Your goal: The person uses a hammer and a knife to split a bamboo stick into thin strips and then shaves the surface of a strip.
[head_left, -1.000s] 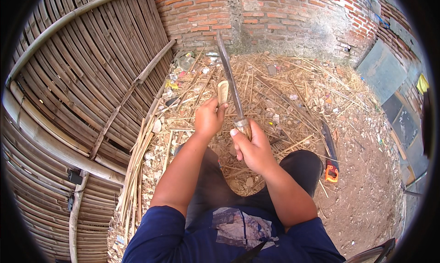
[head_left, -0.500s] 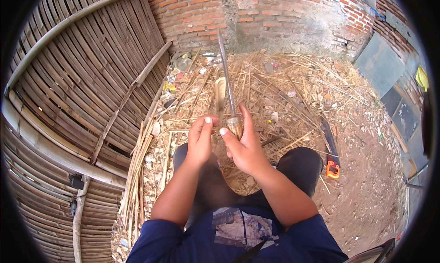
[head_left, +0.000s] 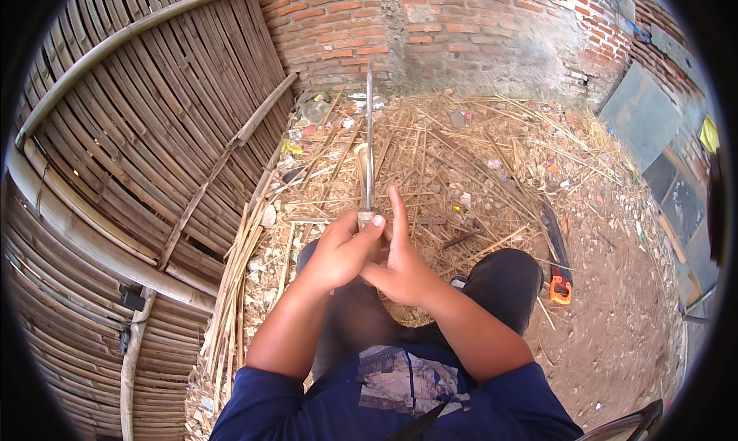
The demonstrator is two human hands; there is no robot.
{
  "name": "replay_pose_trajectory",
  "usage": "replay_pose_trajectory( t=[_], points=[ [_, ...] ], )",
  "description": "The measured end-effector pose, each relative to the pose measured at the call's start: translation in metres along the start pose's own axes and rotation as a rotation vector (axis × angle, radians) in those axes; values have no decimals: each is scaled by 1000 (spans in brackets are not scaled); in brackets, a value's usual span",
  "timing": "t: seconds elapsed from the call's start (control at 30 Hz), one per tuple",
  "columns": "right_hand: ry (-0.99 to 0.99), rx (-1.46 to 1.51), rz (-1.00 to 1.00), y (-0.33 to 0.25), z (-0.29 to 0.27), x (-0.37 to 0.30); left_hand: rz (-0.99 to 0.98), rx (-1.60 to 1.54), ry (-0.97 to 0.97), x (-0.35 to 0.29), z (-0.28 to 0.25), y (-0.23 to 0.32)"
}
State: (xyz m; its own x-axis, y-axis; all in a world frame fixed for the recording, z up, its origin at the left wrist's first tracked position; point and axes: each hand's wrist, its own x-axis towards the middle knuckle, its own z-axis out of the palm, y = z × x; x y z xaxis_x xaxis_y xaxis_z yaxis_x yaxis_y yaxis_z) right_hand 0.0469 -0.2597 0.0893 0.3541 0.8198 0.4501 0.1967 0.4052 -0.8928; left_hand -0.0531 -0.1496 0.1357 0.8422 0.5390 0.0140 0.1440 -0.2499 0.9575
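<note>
A long-bladed knife (head_left: 370, 141) points away from me, its narrow metal blade seen almost edge-on. My left hand (head_left: 342, 249) is closed round its handle, thumb on top near the base of the blade. Close against it is my right hand (head_left: 400, 268), with the index finger stretched up and the thumb side touching the left hand; its other fingers are partly hidden. Most of the handle is covered by the hands. Just behind the blade shows a pale split bamboo piece (head_left: 360, 161); I cannot tell what it rests on.
A saw with an orange handle (head_left: 560, 289) lies right of my knee. Bamboo strips (head_left: 231, 318) are heaped at the left beside a bamboo-slat wall (head_left: 146, 118). Straw and litter (head_left: 477, 156) cover the ground up to a brick wall (head_left: 477, 26). Grey panels (head_left: 642, 106) lean at the right.
The knife has turned more upright and shifted slightly left. My left hand has closed on its handle, while my right hand has loosened from it and straightened its fingers.
</note>
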Motion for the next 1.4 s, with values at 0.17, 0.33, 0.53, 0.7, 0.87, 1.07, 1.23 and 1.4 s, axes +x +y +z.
replay_pose_trajectory(
  t=[0.17, 0.33, 0.53, 0.7, 0.87, 1.07, 1.23, 1.4],
  points=[
    [-48, 93, 175, 2, -12, -9, -122, -136, 6, -17, -6, 8],
    [67, 106, 226, 23, -20, -15, -39, -25, 105, -22, -15, -9],
    [330, 48, 157, 35, -44, -22, 27, -302, 173, -27, -9, -27],
    [721, 661, 415, 40, -80, -47, 64, -508, 172, -32, -2, -36],
    [995, 752, 485, 59, -83, -80, 38, -614, 122, -36, 7, -41],
    [1131, 647, 323, 70, -97, -85, 51, -626, 128, -40, 10, -42],
    [1240, 655, 237, 74, -102, -71, 21, -630, 141, -47, 3, -41],
    [1250, 544, 234, 89, -130, -26, 19, -647, 113, -51, -2, -40]
  ],
)
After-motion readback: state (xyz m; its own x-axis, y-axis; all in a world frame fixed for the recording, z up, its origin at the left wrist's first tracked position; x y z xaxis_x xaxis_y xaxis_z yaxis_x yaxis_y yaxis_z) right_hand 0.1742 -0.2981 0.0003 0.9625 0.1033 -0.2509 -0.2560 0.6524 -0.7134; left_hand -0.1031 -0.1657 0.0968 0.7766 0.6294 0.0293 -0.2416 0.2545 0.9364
